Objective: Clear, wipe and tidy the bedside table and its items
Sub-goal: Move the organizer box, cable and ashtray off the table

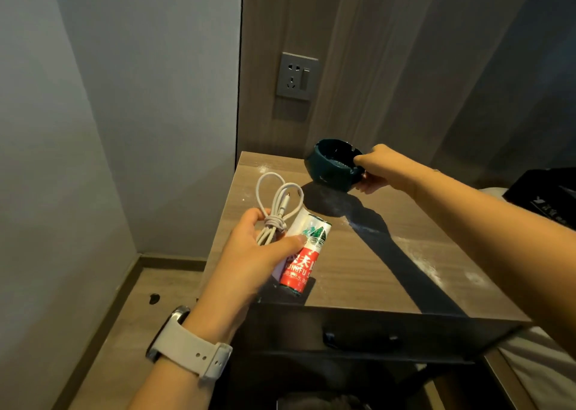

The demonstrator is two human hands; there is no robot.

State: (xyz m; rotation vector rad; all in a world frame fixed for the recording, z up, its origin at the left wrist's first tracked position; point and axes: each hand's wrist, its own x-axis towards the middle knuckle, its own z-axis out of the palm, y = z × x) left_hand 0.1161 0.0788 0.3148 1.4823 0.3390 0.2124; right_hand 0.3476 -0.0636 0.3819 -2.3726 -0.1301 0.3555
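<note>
My left hand (258, 250) grips a water bottle (304, 257) with a red and white label, held on its side above the front left of the bedside table (358, 272). The same hand also holds a coiled white charging cable (279, 207). My right hand (383, 169) pinches the rim of a dark green ashtray (332, 168), lifted and tilted a little above the table's back edge. White dust streaks show on the wooden top.
A grey wall socket (296, 76) sits on the wood panel behind the table. A drawer with a dark handle (358, 338) is at the table's front. A bed edge (536, 369) lies at right, wooden floor (131, 322) at left.
</note>
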